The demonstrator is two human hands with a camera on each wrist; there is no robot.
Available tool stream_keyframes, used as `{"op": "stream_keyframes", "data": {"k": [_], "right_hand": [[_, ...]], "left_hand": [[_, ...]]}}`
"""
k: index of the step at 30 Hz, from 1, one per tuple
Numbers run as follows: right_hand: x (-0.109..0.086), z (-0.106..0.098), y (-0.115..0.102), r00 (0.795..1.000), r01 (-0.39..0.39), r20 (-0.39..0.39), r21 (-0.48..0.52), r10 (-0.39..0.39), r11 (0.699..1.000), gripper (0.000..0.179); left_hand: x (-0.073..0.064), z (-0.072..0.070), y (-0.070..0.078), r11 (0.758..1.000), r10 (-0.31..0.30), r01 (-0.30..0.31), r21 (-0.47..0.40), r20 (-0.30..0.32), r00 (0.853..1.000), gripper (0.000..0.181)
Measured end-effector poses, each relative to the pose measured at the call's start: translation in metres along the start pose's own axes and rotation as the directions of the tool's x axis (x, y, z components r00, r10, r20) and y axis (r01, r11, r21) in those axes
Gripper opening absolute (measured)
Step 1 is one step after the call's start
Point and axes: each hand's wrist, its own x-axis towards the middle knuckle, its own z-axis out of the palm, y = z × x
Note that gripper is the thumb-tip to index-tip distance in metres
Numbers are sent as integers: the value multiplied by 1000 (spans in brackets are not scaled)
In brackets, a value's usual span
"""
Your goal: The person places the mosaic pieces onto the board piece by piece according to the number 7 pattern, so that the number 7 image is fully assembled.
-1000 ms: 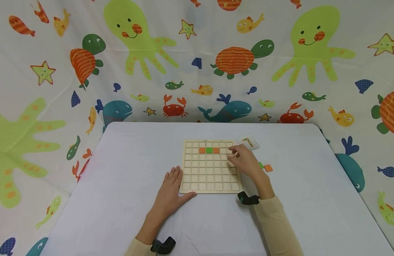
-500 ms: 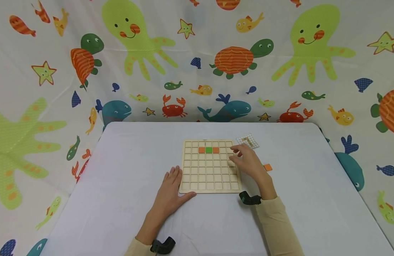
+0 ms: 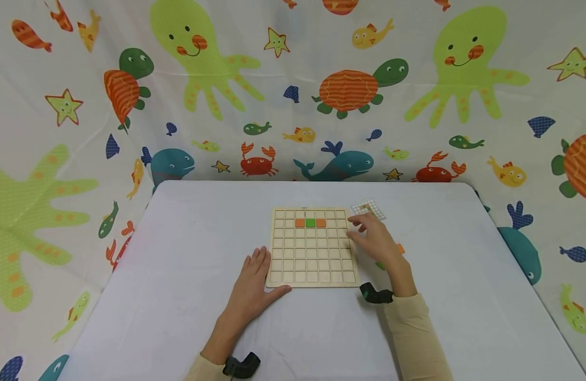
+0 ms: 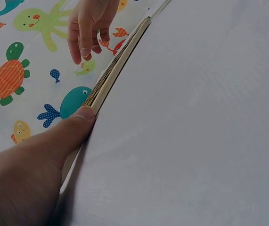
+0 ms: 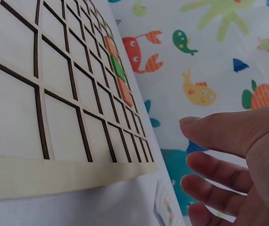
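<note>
Right hand: (image 3: 371,235) thumb spread well apart from loosely bent fingers, nothing between them; fingertips just beside the board's right edge, apart from it in the right wrist view.
Left hand: (image 3: 249,286) fingers extended along the board's left side, thumb against the near edge; it grips nothing. Probably worth leaving there as a brace.
Grid board: (image 3: 312,254) flat, between the hands, seven cells by seven.
Seated row: orange tile (image 3: 300,223), green tile (image 3: 310,223), second orange tile (image 3: 321,223), side by side in the second row from the far edge. Avoid brushing these with a sleeve.
Loose tiles: loose orange tile (image 3: 401,248) and loose green tile (image 3: 381,266) lie on the bench (image 3: 193,254), right of the board, both partly hidden by the right arm.
Pickup, judged: pinch a tile by opposite edges; thin pieces may slide on the cloth.
Placement, judged: square the tile over its cell, then press flat.
Pattern card: (image 3: 367,205) beyond the right fingertips, near the far right corner; its pattern is too small to read surely. Check it before choosing a cell.
</note>
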Motion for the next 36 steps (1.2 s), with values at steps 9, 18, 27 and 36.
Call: {"op": "stream_keyframes", "data": {"k": [9,18,27,36], "right_hand": [[1,-5,5,997,-71,31,-1,71,997,42],[-1,-11,7,993,-108,43,1,108,994,41],[-3,-16,14,990,-134,51,5,133,991,42],[-4,-20,24,986,-153,62,-2,153,988,42]], "left_hand": [[1,1,-2,1000,-3,3,-3,12,1000,103],[1,0,-1,1000,3,-3,-5,4,1000,102],[1,1,-1,1000,-2,2,5,10,1000,102],[3,1,-2,1000,7,-7,8,5,1000,102]]}}
